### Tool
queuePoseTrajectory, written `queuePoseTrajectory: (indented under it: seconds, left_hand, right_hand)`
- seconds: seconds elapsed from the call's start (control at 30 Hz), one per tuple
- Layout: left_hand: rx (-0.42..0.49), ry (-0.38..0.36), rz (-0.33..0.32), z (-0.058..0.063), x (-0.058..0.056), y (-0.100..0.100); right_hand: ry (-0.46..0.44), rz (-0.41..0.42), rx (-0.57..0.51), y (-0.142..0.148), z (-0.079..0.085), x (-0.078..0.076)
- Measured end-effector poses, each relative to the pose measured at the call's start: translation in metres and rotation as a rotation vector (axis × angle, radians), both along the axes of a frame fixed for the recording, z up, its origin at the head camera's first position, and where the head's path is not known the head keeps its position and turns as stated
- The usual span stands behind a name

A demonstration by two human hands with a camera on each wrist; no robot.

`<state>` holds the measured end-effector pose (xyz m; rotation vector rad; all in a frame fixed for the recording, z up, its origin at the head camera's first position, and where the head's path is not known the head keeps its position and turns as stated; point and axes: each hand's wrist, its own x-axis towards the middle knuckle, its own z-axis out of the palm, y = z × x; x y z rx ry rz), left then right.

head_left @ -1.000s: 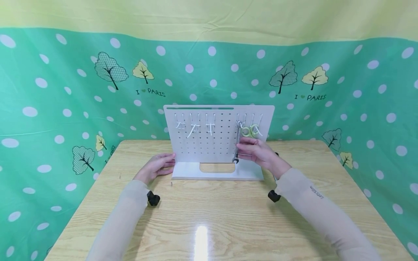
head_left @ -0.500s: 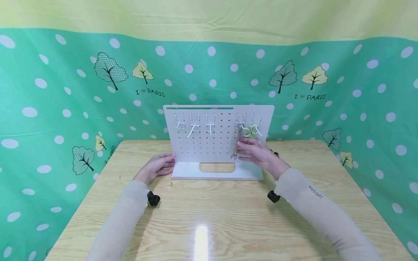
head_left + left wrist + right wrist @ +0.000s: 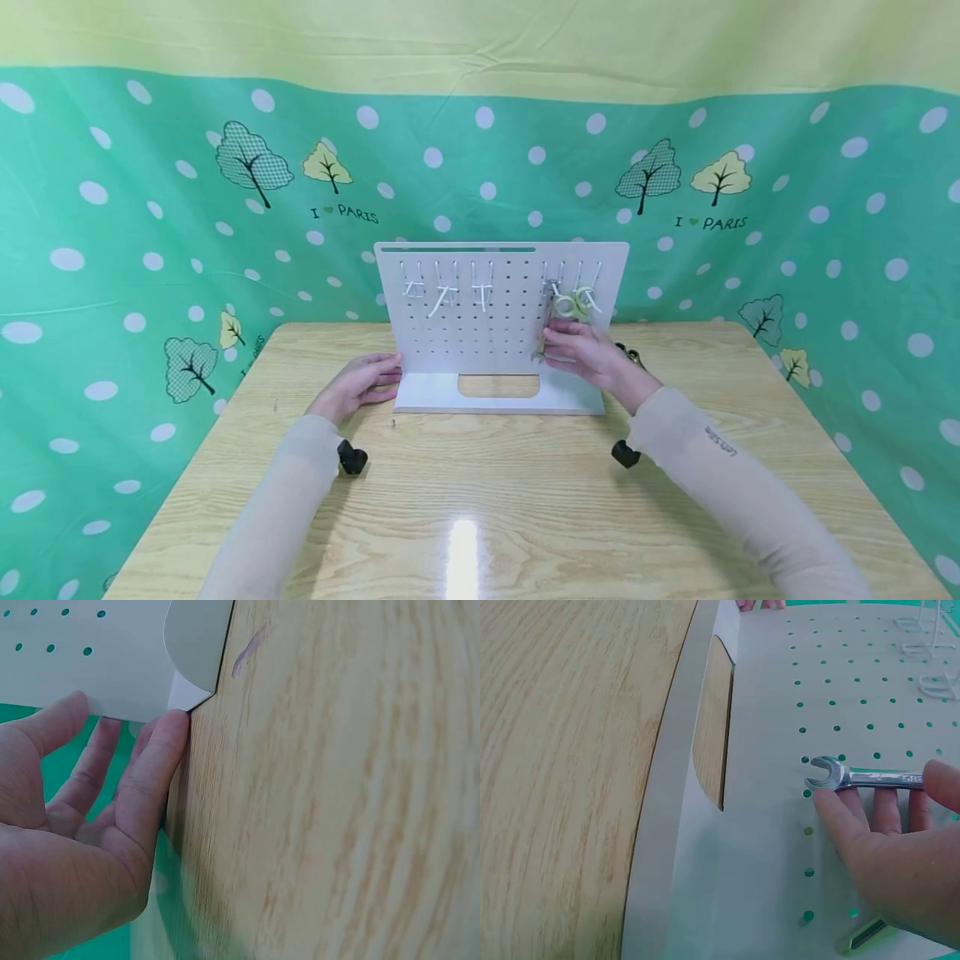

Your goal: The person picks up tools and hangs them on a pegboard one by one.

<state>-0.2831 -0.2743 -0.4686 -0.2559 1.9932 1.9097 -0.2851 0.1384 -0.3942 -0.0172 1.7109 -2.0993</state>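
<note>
My right hand [image 3: 588,354] holds a silver combination wrench [image 3: 885,779] upright against the white pegboard [image 3: 465,333], its open jaw end pointing down. The wrench's upper end [image 3: 552,287] is at a white wire hook on the board's right side; whether it is hooked on cannot be told. Light green scissors [image 3: 573,303] hang on the hook beside it, partly behind my right hand; a tip [image 3: 866,935] shows in the right wrist view. My left hand [image 3: 363,383] rests its extended fingertips against the board's left edge, near the base, as the left wrist view also shows.
Several white wire hooks [image 3: 446,292] stick out from the board's upper left. The pegboard's base [image 3: 427,398] has a cutout and stands on a wooden table [image 3: 465,483]. A green dotted curtain [image 3: 480,167] hangs behind. A small dark object [image 3: 630,355] shows beside my right wrist.
My right hand has moved the wrench slightly back toward the board, and its lower end is a little higher. The upper end has drawn in at the hook. My left hand stays put.
</note>
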Motion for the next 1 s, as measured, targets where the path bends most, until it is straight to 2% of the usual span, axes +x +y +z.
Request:
queuePoseTrajectory:
  seconds: [0.27,0.5,0.83,1.0]
  left_hand:
    - [0.005,0.005,0.007,-0.001,0.000,0.000]
    - [0.005,0.005,0.004,-0.002,0.000,0.000]
    - [-0.002,0.007,0.004,-0.002,0.000,0.000]
    - [0.000,0.004,0.006,-0.002,0.000,0.000]
  right_hand:
    - [-0.021,0.093,0.045,0.007,-0.004,0.007]
    - [-0.027,0.127,0.031,0.018,-0.013,0.012]
    - [0.011,0.193,0.153,0.042,-0.024,0.009]
    - [0.023,0.180,0.193,0.062,-0.023,0.010]
